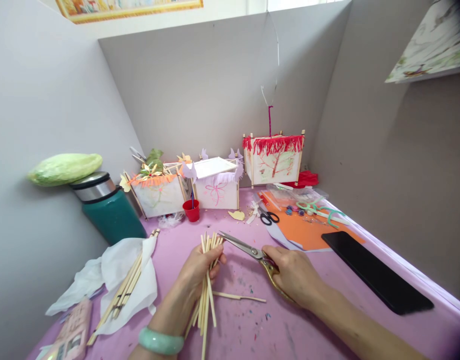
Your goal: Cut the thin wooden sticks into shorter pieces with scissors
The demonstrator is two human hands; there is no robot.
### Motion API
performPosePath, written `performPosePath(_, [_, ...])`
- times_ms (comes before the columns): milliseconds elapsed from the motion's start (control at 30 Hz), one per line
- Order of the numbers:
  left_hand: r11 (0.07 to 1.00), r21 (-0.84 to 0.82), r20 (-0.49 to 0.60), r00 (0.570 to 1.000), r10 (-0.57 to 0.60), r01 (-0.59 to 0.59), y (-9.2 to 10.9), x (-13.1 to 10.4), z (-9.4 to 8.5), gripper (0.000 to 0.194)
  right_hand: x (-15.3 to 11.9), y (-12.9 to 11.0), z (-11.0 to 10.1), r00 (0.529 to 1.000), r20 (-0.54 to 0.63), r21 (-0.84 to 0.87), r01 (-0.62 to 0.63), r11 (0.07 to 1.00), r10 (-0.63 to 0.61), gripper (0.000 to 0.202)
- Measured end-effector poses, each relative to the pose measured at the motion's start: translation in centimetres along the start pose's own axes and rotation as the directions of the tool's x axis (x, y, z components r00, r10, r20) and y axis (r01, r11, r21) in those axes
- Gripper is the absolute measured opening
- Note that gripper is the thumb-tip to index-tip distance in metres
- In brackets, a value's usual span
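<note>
My left hand (pixel 200 267) is closed around a bundle of thin pale wooden sticks (pixel 204 310), whose tops stick out above the fingers at uneven heights. In my right hand (pixel 293 272) is a pair of scissors (pixel 248 248) with gold-coloured handles. Their blades point left, and the tip is at the upper right ends of the bundle; I cannot tell whether it touches a stick. One loose stick (pixel 239 297) lies on the purple tabletop (pixel 260 335) between my hands.
Decorated paper lanterns (pixel 277 162) line the back. At left are a teal bottle (pixel 112 215) with a green gourd-like thing (pixel 65 169) on its lid, and sticks on white paper (pixel 145 285). Right lie black-handled scissors (pixel 269 218), orange paper (pixel 308 235) and a black slab (pixel 376 272).
</note>
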State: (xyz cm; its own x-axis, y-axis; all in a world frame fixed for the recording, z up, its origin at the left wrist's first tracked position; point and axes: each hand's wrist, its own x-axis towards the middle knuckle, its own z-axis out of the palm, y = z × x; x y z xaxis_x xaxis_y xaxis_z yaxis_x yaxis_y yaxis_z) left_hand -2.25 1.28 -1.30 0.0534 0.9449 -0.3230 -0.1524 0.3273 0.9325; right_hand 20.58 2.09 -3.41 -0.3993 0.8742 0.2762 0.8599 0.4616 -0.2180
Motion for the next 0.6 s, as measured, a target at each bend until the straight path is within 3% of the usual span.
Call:
performPosePath(400, [1.0, 0.018, -0.005, 1.0, 0.023, -0.023, 0.12, -0.05, 0.01, 0.037, 0.13, 0.29, 0.7, 0.999, -0.03, -0.042, 0.033, 0.999, -0.034, 0.027])
performPosePath(600, [0.999, 0.004, 0.0, 0.999, 0.051, -0.051, 0.35, -0.31, 0.17, 0.034, 0.05, 0.04, 0.74, 0.999, -0.03, 0.002, 0.022, 1.0, -0.022, 0.022])
